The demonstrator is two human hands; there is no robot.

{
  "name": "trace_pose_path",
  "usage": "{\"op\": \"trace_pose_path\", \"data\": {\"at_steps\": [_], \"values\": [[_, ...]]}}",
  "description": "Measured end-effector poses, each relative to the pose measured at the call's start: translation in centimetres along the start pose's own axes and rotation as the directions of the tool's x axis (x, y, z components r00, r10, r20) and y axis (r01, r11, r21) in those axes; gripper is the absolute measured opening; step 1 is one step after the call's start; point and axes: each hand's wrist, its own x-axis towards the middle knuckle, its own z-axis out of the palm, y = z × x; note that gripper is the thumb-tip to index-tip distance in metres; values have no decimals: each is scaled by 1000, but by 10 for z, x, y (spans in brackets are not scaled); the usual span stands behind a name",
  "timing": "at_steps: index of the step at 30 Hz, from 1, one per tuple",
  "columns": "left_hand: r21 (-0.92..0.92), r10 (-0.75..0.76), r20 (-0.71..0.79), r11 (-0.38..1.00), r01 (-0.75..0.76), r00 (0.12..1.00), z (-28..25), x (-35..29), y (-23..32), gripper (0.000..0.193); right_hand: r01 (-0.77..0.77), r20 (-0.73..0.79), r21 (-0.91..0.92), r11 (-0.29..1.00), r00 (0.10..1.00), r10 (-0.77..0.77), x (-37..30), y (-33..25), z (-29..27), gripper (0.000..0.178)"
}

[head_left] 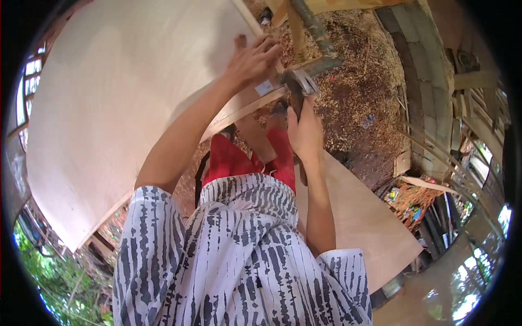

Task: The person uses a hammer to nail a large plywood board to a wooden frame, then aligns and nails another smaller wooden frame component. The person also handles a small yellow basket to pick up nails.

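Room right of hammer [296, 89], over shavings [364, 70]; panel [125, 98] blocks left, wooden post [298, 37] ahead.

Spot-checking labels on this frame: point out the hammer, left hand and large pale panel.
Hammer [308, 82]: head view, on the metal head.
Left hand [251, 61]: head view, on the back of the hand.
Large pale panel [122, 111]: head view, on its broad flat face.

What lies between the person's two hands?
In the head view, between the left hand and right hand lie the hammer's head and a corner of the pale panel.
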Motion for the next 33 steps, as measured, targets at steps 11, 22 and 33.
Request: {"op": "trace_pose_path", "data": {"at_steps": [11, 22, 33], "values": [[157, -83, 574, 988, -10, 815, -60, 60, 54, 52, -455, 619, 777, -435, 678, 397, -71, 75, -19, 9], [145, 95, 703, 951, -273, 704, -43, 127, 62, 69, -262, 707, 632, -729, 580, 405, -8, -32, -26, 11], [186, 29, 832, 926, -327, 554, -55, 137, 41, 74, -222, 658, 671, -708, 618, 430, -5, -68, -8, 15]]}}
